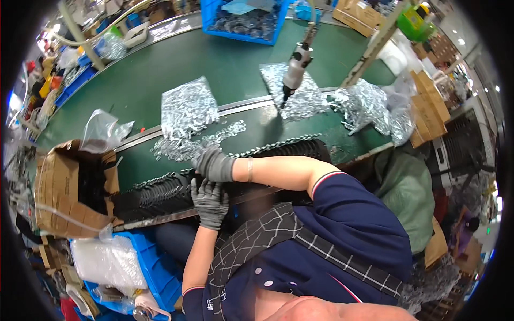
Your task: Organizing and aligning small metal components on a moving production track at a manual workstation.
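Note:
My left hand [209, 204], in a grey knit glove, is at the near edge of the bench, its fingers apart and touching the near side of a row of black parts [160, 197]. Just above it, my right hand [214, 164], gloved the same, reaches across from the right with fingers bent down over the row. What its fingertips hold, if anything, is hidden. The black parts stand closely packed along the bench edge, with shiny metal pieces along their top. Beyond my hands lies a loose heap of small metal pieces [174, 150], spilling from a clear bag of metal pieces [188, 104].
A power screwdriver [295, 69] hangs over another bag of metal pieces [308, 91]. More bagged pieces [367, 104] lie at right. An open cardboard box [59, 187] stands at left, a blue crate [155, 273] below it. A blue bin [243, 24] sits at the far side.

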{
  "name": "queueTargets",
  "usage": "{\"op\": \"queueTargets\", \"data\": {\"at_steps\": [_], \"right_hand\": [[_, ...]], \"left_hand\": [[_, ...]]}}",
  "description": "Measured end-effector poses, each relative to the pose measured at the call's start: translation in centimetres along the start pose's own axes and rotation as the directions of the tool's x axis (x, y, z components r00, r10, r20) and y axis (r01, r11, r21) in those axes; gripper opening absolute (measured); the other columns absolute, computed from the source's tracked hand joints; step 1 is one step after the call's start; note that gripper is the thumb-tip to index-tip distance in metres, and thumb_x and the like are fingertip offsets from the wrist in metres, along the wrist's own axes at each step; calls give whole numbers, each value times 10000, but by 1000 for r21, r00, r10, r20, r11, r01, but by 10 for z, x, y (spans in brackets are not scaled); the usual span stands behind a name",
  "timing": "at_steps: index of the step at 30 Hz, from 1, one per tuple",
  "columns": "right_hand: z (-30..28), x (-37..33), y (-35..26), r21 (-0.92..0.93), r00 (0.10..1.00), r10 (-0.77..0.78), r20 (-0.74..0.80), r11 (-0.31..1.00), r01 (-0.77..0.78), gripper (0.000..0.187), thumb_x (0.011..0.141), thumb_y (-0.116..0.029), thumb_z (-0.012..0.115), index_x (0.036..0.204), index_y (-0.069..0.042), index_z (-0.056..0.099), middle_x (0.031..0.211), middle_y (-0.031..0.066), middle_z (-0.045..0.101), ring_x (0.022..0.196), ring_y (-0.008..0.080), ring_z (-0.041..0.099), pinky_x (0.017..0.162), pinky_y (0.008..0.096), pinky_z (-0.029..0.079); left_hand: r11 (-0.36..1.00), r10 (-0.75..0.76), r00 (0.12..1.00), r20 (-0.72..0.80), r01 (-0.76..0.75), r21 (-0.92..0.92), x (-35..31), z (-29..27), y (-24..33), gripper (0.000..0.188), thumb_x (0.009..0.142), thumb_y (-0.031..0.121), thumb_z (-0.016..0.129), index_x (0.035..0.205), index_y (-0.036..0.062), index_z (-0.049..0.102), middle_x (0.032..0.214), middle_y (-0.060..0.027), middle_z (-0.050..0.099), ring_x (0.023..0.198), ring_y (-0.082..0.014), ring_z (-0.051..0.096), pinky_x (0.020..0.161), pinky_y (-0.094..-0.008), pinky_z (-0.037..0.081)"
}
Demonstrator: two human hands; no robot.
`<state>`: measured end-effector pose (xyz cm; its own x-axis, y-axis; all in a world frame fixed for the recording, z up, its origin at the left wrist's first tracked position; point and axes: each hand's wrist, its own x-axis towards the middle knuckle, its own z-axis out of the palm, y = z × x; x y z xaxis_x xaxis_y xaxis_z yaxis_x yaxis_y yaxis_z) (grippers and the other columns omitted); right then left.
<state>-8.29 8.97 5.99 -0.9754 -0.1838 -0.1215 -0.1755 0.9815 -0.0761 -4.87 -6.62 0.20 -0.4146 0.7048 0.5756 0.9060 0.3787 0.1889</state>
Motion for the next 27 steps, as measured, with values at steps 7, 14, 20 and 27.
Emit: {"op": "queueTargets", "data": {"at_steps": [7,14,20,27], "right_hand": [[-1,-8,13,-112,1000,-14,-9,994,13,503,918,-416,552,1264,-51,562,1344,177,551,1273,302,508,1128,498,280],[-5,-15,4,-184,985,-94,-145,981,67,428,909,-408,567,1158,-64,617,1204,147,617,1171,307,560,1079,480,325],[-2,-8,7,-175,984,-109,-142,981,83,378,919,-388,557,1044,-43,646,1062,139,659,1078,323,593,1034,487,354],[-4,-7,8,-130,986,-107,-129,987,91,372,911,-411,566,972,-52,644,1004,122,672,1016,302,618,979,466,391]], "left_hand": [[998,-20,1000,12,21,-53,9,1,4,395,757,268,649,1109,91,665,1100,-116,647,1111,-308,594,1126,-558,289],[998,-44,999,23,45,-54,5,-7,4,388,736,254,661,1087,88,682,1100,-129,656,1116,-304,596,1130,-568,277],[998,-48,998,30,50,-49,5,-6,3,378,735,256,661,1072,88,690,1103,-137,657,1112,-304,600,1130,-574,275],[998,-41,999,26,42,-50,4,-4,3,388,746,266,657,1084,77,684,1111,-139,656,1113,-308,598,1123,-586,276]]}}
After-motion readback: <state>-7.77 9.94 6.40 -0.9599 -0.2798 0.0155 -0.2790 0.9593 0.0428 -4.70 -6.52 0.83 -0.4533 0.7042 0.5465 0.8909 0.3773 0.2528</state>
